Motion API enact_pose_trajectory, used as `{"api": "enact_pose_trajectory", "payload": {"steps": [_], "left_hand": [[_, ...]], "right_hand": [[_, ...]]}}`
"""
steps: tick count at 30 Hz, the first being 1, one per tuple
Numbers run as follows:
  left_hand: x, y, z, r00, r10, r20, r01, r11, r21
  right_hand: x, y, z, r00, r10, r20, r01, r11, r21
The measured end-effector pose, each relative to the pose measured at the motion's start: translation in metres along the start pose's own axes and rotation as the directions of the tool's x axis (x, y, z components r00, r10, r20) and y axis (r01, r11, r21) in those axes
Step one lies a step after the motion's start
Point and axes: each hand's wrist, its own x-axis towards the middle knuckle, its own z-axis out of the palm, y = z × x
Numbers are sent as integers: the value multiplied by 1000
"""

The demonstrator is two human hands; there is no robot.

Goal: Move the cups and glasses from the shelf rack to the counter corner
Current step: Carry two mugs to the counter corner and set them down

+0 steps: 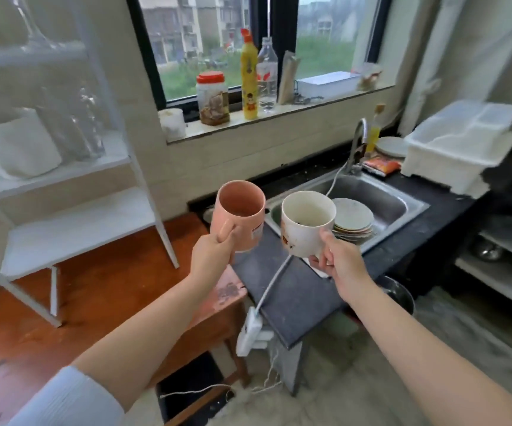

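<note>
Head view: left hand (pixel 210 256) fingers gripping the pink mug (pixel 238 219), right hand (pixel 340 262) pinching the white mug (pixel 307 224), so I'd keep both level over to the counter (pixel 294 290).

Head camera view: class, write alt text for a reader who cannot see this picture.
A person holds two mugs above a dark counter: a pink mug in the left hand and a white mug in the right hand. Behind them a steel sink holds stacked plates; a white shelf rack stands at left.
</note>
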Motion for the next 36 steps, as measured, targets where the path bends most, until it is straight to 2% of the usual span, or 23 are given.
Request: {"api": "enact_pose_trajectory", "payload": {"steps": [3,7,12,15,21,26,28,29,31,36], "left_hand": [[-29,39,97,987,58,150,-61,998,15],[-69,78,206,954,106,280,-105,994,-18],[-127,133,342,871,181,457,-170,983,-65],[-151,168,411,807,257,532,-265,962,-62],[-196,231,550,673,329,662,-319,937,-142],[-214,283,675,554,392,735,-355,909,-217],[-224,314,737,484,418,769,-395,888,-234],[-226,323,747,471,439,765,-413,876,-248],[-240,350,797,401,459,793,-416,862,-289],[-282,398,900,288,450,845,-351,871,-345]], "right_hand": [[-10,-21,-103,985,-28,-173,31,999,18],[-32,-54,-220,962,-103,-254,90,994,-65],[-61,-79,-347,867,-119,-484,116,993,-35],[-71,-94,-409,813,-110,-572,139,990,8],[-76,-119,-538,653,-113,-749,220,974,45],[-58,-149,-641,530,-105,-841,280,958,57],[-48,-168,-690,461,-104,-881,303,952,46],[-47,-175,-698,457,-94,-885,295,954,50],[-42,-191,-740,400,-71,-914,300,952,58],[-42,-213,-835,227,3,-974,325,942,78]]}}
